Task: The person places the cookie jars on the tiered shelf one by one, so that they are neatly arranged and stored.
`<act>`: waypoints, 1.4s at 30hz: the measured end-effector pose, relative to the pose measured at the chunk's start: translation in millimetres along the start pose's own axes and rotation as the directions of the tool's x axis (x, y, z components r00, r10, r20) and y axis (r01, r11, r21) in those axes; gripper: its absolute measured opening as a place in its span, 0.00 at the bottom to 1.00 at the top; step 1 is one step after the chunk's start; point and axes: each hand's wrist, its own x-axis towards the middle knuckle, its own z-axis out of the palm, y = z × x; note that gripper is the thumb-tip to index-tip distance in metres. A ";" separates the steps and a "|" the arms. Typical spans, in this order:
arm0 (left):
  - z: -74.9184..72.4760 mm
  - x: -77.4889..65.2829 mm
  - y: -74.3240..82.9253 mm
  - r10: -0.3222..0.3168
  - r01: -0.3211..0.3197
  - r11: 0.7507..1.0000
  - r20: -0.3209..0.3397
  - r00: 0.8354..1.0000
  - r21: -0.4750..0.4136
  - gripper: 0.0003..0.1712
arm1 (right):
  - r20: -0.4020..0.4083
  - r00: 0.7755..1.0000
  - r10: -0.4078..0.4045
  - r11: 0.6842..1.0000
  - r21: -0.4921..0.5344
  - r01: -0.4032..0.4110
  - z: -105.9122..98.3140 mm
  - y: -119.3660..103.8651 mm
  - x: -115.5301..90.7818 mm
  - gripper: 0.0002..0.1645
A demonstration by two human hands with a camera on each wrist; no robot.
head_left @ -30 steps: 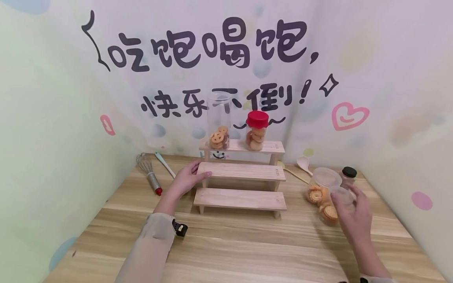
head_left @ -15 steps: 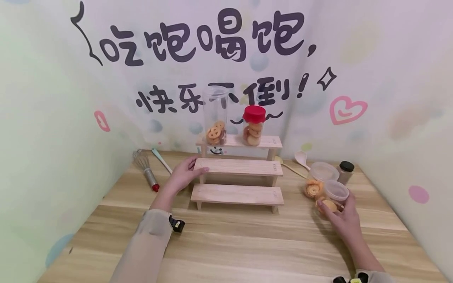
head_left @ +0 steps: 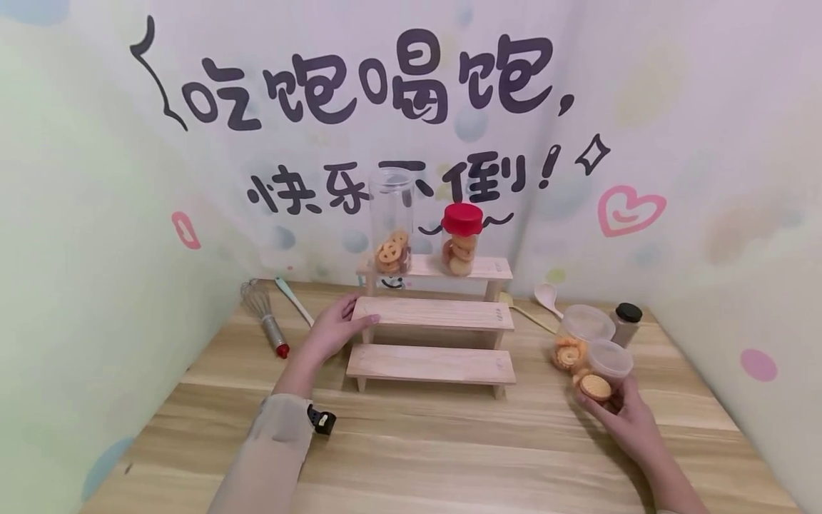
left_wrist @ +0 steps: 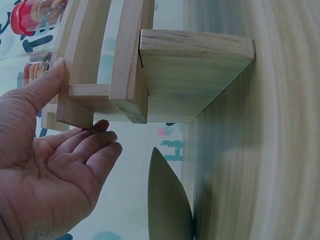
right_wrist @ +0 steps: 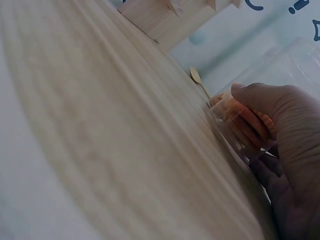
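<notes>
A three-step wooden shelf (head_left: 433, 314) stands mid-table. My left hand (head_left: 335, 327) holds the left end of its middle step, thumb on top; the left wrist view shows the thumb (left_wrist: 52, 80) on the board's edge and the fingers (left_wrist: 95, 145) below it. At the right, my right hand (head_left: 626, 422) grips a small clear jar (head_left: 610, 360) of cookies low on its side. In the right wrist view the thumb (right_wrist: 267, 97) lies across that jar, with cookies (right_wrist: 245, 122) showing through. A wider cookie jar (head_left: 584, 328) stands directly behind it.
The top step carries a tall clear jar (head_left: 392, 221) of cookies and a red-capped cookie jar (head_left: 461, 243). Left lie a whisk (head_left: 270, 321) and a pale-blue-handled utensil (head_left: 293, 298). A black-capped jar (head_left: 625, 325), a pink spoon (head_left: 547, 298) and a yellowish utensil (head_left: 529, 314) are at right.
My right hand has come down from above the small jar's lid and closed round its lower side. The left hand keeps its place on the middle step.
</notes>
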 end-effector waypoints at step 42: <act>9.4 10.9 -9.8 -0.021 0.017 0.995 -0.037 0.999 -0.102 0.55 | -0.105 0.988 0.112 0.970 -0.206 -0.132 -21.2 21.7 4.6 0.33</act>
